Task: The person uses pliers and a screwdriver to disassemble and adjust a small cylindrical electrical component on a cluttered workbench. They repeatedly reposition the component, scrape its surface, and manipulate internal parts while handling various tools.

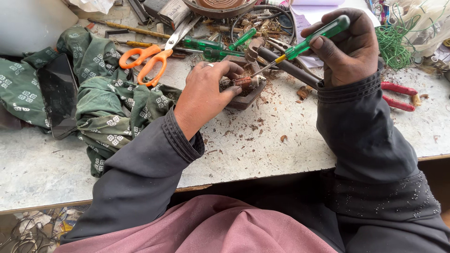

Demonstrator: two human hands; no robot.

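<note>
Small copper-wound coil (243,83), centre of frame: pinched by left hand (206,96) on a dark block (243,99). Green-handled screwdriver (309,42), clenched in right hand (349,49), tip set at windings. Winding judged partly dismantled; debris scattered on bench (262,140).

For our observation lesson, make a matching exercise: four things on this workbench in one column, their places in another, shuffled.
Things:
1. screwdriver
2. scissors
3. phone
4. pliers

Places:
A. lying on the green cloth
B. held in the right hand
C. on the table, right of the right sleeve
D. beyond the left hand, by the cloth

Pairs: 1-B, 2-D, 3-A, 4-C
</note>
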